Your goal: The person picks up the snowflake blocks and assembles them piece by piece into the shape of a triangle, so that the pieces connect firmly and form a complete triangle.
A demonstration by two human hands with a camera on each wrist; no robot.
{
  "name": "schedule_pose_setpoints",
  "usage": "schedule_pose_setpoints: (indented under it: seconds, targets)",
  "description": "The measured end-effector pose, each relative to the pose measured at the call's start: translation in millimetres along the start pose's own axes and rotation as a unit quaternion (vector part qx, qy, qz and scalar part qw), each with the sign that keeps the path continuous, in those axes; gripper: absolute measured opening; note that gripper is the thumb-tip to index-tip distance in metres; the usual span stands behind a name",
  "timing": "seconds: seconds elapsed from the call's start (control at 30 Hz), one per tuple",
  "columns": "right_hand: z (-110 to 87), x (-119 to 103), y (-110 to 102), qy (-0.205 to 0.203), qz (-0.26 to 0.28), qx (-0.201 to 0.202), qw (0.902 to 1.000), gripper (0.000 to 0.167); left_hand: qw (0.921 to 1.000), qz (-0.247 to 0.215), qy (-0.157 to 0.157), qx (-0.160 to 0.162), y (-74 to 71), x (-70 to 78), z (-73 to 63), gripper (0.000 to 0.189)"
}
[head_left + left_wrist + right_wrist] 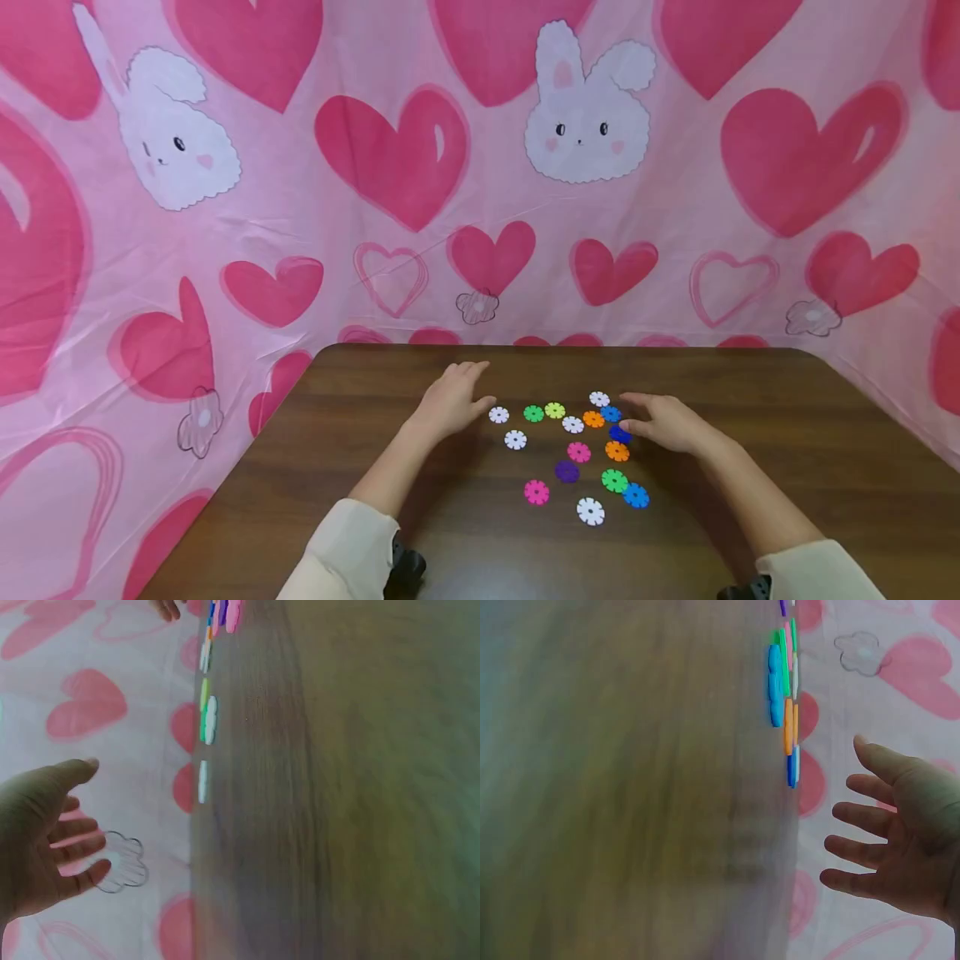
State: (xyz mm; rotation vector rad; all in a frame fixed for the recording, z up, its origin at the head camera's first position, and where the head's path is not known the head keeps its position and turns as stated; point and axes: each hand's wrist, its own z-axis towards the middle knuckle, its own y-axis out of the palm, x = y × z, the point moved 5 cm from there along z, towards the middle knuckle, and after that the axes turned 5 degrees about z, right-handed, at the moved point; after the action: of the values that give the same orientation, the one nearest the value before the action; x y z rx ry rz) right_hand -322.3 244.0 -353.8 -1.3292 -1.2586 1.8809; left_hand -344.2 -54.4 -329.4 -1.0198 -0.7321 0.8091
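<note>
Lying horiz., rnd discs (pixel 584 510), nr hands (pixel 448 400) (pixel 670 423)

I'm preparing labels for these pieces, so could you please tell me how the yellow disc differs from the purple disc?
The yellow disc is light and bright, while the purple disc is dark and stands out less against the brown table. The yellow disc lies nearer the table's far edge than the purple disc does. Both are round with notched rims and lie flat on the table.

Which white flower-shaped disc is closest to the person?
The lowest white disc in the head view; the other four white discs lie farther back.
</note>
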Motion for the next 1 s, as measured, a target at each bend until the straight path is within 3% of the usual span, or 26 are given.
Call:
schedule_pose_setpoints:
  seconds: [0.23,0.5,0.67,1.0]
  targets:
    - [22.2,19,5,0.033,0.046,0.019,0.9982,0.050,0.9978,-0.048,-0.023,-0.040,20.8,-7.8,16.0,0.053]
    - [36.4,30,11,0.073,0.085,0.037,0.9931,0.039,0.9944,-0.054,-0.026,-0.087,46.2,-13.6,23.0,0.038]
    - [39.7,31,13,0.093,0.079,0.028,0.9922,0.036,0.9939,-0.054,-0.014,-0.095,55.0,-11.7,23.4,0.027]
    - [44.5,28,22,0.100,0.046,0.013,0.9938,0.028,0.9928,-0.039,-0.031,-0.109,60.9,-9.4,19.5,0.029]
